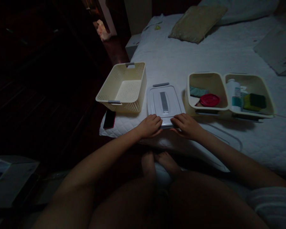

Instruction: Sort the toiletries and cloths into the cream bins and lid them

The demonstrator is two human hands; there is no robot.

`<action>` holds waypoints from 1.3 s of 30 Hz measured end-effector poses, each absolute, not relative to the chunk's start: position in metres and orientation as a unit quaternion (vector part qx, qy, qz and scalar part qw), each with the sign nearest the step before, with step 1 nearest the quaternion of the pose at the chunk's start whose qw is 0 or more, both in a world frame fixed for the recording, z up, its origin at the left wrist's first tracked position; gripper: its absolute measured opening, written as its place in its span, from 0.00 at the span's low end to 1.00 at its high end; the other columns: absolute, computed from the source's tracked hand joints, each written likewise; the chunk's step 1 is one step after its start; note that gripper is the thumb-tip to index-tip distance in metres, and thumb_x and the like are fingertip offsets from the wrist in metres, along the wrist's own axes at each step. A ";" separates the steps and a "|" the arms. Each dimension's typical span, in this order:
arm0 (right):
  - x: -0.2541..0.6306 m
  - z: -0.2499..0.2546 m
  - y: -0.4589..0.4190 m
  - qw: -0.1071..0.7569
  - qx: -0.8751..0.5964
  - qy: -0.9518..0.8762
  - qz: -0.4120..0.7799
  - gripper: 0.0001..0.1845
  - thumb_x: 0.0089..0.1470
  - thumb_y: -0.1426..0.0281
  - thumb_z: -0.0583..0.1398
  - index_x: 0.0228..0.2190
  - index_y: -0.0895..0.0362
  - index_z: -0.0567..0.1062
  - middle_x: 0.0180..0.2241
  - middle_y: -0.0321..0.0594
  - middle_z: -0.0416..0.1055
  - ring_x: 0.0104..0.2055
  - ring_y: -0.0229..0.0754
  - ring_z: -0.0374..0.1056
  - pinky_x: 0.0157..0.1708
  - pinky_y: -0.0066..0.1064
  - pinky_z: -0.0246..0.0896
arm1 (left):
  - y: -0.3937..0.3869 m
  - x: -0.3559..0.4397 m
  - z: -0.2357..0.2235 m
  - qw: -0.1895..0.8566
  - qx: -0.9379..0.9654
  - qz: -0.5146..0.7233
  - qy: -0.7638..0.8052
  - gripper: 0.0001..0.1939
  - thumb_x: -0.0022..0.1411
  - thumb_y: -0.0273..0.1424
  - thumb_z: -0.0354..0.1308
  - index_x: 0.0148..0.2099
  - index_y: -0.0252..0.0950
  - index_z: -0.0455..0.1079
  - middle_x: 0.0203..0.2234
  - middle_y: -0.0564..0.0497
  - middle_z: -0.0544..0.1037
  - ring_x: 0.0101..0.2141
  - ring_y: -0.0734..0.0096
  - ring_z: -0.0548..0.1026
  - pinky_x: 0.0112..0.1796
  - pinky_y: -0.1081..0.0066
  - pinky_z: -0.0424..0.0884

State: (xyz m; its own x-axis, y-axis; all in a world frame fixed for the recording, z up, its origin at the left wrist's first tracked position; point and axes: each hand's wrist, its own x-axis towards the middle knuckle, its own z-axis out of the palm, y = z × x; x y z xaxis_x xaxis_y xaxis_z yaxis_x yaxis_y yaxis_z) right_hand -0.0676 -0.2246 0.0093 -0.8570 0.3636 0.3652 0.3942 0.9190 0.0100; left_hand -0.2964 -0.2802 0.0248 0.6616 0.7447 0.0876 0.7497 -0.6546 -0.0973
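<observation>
A white lidded plastic box (176,99) with a grey handle strip on top lies near the bed's front edge. My left hand (150,125) grips the left part of its near edge, fingers bent over the lid. On the right part of the same edge, my right hand (186,126) holds in the same way, thumb below. Left of the box stands a cream perforated basket (141,101) with nothing visible in it. To the right are two cream bins: one bin (206,112) holds a red round item and a green cloth, the other bin (268,95) a white bottle and a sponge.
A dark phone-like slab (109,119) lies at the bed's corner beside the basket. A white lid (225,136) rests on the bed below the bins. Farther back are a beige cushion (197,24) and a flat pale box (278,51). The room is dim.
</observation>
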 end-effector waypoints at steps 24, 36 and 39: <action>-0.072 0.005 -0.225 0.210 -0.207 -0.955 -0.017 0.15 0.57 0.64 0.52 0.36 0.62 0.72 0.33 0.51 0.68 0.35 0.47 0.60 0.35 0.37 0.56 | -0.277 -0.295 0.019 0.015 -0.909 -0.058 -0.411 0.17 0.64 0.36 0.42 0.40 0.29 0.67 0.36 0.40 0.70 0.38 0.62 0.65 0.39 0.63 0.62; -0.064 0.011 -0.187 0.306 -0.519 -0.792 0.092 0.22 0.56 0.61 0.51 0.44 0.65 0.69 0.33 0.52 0.69 0.34 0.48 0.65 0.36 0.39 0.60 | -0.280 -0.314 0.007 -0.064 -0.698 -0.306 -0.644 0.10 0.61 0.35 0.49 0.39 0.34 0.66 0.34 0.46 0.71 0.36 0.67 0.68 0.39 0.67 0.64; -0.067 0.016 -0.181 0.263 -0.564 -0.773 0.126 0.25 0.55 0.58 0.50 0.45 0.65 0.69 0.29 0.49 0.71 0.31 0.49 0.66 0.35 0.39 0.60 | -0.280 -0.316 -0.003 -0.187 -0.558 -0.361 -0.723 0.16 0.57 0.42 0.53 0.37 0.34 0.67 0.34 0.47 0.71 0.32 0.69 0.69 0.36 0.69 0.65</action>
State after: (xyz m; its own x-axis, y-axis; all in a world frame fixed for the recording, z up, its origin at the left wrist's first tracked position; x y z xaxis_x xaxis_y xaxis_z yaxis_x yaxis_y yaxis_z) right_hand -0.0671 -0.1811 0.0162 -0.2263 0.9375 0.2643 0.8047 0.3329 -0.4915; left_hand -0.3162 -0.2804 -0.0029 -0.3064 0.9427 0.1324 0.6726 0.1160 0.7308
